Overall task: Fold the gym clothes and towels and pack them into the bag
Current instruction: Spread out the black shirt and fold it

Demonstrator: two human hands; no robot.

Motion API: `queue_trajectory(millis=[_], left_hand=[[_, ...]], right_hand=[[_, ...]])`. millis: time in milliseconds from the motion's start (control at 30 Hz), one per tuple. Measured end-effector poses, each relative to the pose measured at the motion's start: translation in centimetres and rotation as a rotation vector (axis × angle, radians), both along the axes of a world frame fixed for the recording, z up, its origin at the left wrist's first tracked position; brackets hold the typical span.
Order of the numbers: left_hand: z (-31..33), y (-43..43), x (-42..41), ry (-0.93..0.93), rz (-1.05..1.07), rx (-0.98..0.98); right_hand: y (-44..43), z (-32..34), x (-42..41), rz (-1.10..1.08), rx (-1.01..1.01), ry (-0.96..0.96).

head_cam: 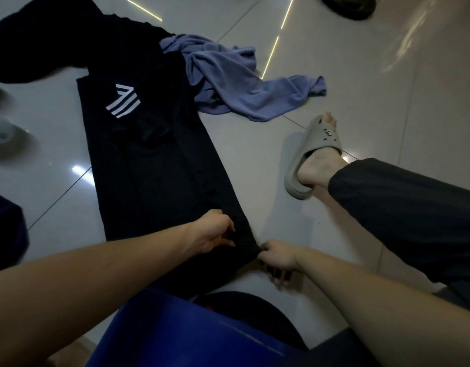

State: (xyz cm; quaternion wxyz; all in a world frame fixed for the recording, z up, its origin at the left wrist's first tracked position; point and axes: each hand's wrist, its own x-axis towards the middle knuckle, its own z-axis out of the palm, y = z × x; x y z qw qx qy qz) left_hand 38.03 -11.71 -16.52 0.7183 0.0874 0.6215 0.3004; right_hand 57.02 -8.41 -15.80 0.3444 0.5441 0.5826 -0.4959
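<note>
Both bare forearms reach forward from the lower edge of the view and converge near its middle. The left hand (211, 235) lies palm down, its fingers curled in a closed grip with the fingertips (229, 234) pinched together. The right hand (277, 256) sits just beside it, lower and to the right, knuckles up, thumb and forefinger pinched, the remaining fingers bent downward. The hands are near but apart.
</note>
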Motion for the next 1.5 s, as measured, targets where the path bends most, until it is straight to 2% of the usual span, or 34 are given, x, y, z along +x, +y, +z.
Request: queue_trajectory(millis=[100, 267, 433, 500, 667, 800, 933, 1033, 1100, 1267, 1400, 1467, 1500], left_hand=[[-0.1, -0.9, 0.1, 0.006, -0.058, -0.059], [-1.2, -2.6, 0.5, 0.076, -0.272, -0.185], [-2.4, -3.1, 0.2, 0.139, -0.377, -0.262], [-2.3, -3.0, 0.2, 0.116, -0.389, -0.256], [-2.4, -2.9, 1.0, 0.065, -0.403, -0.219], [-2.0, -3.1, 0.9, 0.099, -0.476, -0.246], [-1.6, -2.8, -0.7, 0.264, -0.665, -0.229], [-0.5, -2.0, -3.9, 0.539, -0.892, -0.074], [0.3, -1.9, -6.9, 0.742, -0.947, 0.019], [0.7, -5.2, -13.4, 1.002, -0.725, -0.020], [-0.8, -10.9, -15.8, 1.201, -0.399, -0.155], [-1.5, -13.3, -15.9, 1.187, -0.288, -0.250], [-1.6, -14.1, -15.5, 1.120, -0.241, -0.293]], right_hand=[[-0.6, -0.2, 0.9, 0.005, 0.021, -0.048], [-0.2, 0.0, 0.6, 0.125, 0.076, -0.158], [0.9, -0.6, -1.0, 0.109, 0.329, -0.068], [0.8, -1.2, -1.9, 0.043, 0.378, -0.002], [0.7, -2.2, -3.2, -0.295, 0.297, 0.061], [0.6, -2.0, -3.6, -0.339, 0.196, 0.047], [0.8, -1.8, -3.1, -0.295, 0.168, 0.000], [1.3, -1.3, -3.0, -0.237, 0.163, 0.015], [1.7, -1.0, -3.4, -0.255, 0.168, 0.050], [1.5, -0.8, -4.9, -0.358, 0.178, 0.098], [0.9, -1.1, -6.1, -0.342, 0.156, 0.087], [0.9, -1.1, -6.6, -0.357, 0.157, 0.083], [0.9, -1.1, -6.9, -0.365, 0.165, 0.077]])
